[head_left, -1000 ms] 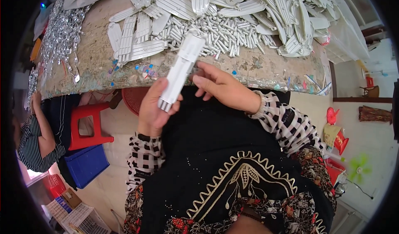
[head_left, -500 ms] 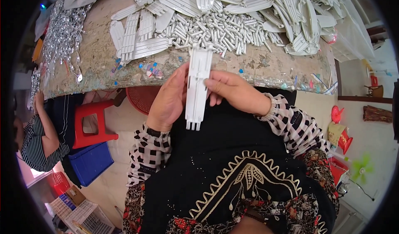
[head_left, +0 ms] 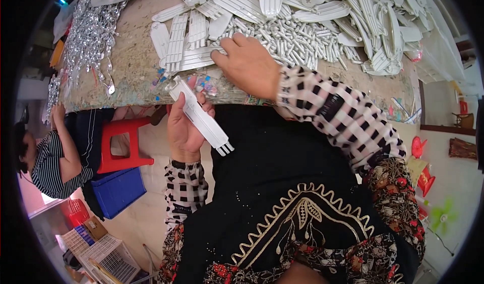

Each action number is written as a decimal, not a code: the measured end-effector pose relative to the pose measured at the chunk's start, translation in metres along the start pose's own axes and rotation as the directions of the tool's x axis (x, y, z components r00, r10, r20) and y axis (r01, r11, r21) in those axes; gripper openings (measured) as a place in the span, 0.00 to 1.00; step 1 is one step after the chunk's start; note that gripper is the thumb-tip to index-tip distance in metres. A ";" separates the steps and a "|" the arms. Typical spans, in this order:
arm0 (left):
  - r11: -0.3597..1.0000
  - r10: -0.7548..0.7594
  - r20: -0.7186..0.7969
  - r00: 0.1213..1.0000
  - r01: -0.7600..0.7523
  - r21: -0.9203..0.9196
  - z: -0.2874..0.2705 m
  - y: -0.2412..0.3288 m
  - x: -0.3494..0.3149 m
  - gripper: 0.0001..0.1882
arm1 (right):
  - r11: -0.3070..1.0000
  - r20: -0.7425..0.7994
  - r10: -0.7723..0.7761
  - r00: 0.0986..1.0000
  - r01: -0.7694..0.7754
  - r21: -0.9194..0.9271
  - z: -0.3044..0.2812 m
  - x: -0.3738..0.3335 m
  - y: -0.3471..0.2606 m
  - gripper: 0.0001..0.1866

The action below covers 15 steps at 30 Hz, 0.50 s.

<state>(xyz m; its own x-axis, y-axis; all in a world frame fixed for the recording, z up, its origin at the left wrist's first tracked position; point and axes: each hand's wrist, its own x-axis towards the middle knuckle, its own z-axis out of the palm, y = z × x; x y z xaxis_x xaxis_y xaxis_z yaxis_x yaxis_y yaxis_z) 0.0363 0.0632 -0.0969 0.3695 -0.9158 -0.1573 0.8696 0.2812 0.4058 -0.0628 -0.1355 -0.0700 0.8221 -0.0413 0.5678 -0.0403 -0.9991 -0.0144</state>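
Observation:
In my left hand [head_left: 187, 130] is a long white plastic piece [head_left: 204, 120], tilted, with prongs at its lower end and a small fitting at its upper end. The thumb lies across it. My right hand [head_left: 249, 67] is over the table at the left side of a heap of small white plastic pegs [head_left: 297, 44]. Its fingers are bent down and apart, with the tips partly hidden; no held piece shows. Close to its thumb lie flat slotted white pieces [head_left: 177, 39].
More long white plastic pieces [head_left: 370, 27] are piled at the back right of the worn table [head_left: 136, 47]. Silvery strips [head_left: 93, 32] hang at the left. Another person [head_left: 58, 160] sits there, beside a red stool [head_left: 126, 143] and a blue bin [head_left: 118, 193].
My right hand has let go of the long white piece and moved up to the peg heap. My left hand keeps the piece, now lower left and tilted. The view has shifted slightly.

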 end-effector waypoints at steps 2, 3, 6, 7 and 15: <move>1.000 0.008 -0.033 0.999 -0.009 -0.022 -0.005 0.004 -0.002 0.26 | 0.996 0.024 -0.042 0.999 0.043 -0.077 0.016 0.012 0.003 0.11; 0.999 0.011 -0.050 0.999 -0.013 -0.033 -0.006 0.006 -0.003 0.26 | 0.984 0.053 -0.080 0.995 0.087 -0.157 0.022 0.016 0.005 0.11; 0.999 0.034 -0.088 0.996 -0.035 -0.011 -0.013 0.013 -0.005 0.26 | 0.980 0.080 -0.143 0.986 0.153 -0.129 0.025 0.022 0.012 0.10; 0.999 0.038 -0.094 0.995 -0.039 -0.014 -0.016 0.015 -0.006 0.26 | 0.983 0.026 -0.164 0.986 0.166 -0.080 0.022 0.024 0.012 0.10; 0.993 0.031 -0.110 0.993 -0.043 -0.107 -0.024 0.022 -0.003 0.19 | 0.410 0.533 0.295 0.793 -0.609 0.679 -0.012 0.044 0.031 0.14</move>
<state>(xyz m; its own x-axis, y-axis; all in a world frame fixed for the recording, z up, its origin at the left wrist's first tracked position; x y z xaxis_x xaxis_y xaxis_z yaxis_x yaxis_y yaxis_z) 0.0620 0.0784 -0.1090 0.4301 -0.8697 -0.2423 0.8829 0.3492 0.3138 -0.0348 -0.1684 -0.0352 0.9428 -0.3332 0.0071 -0.1315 -0.3916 -0.9107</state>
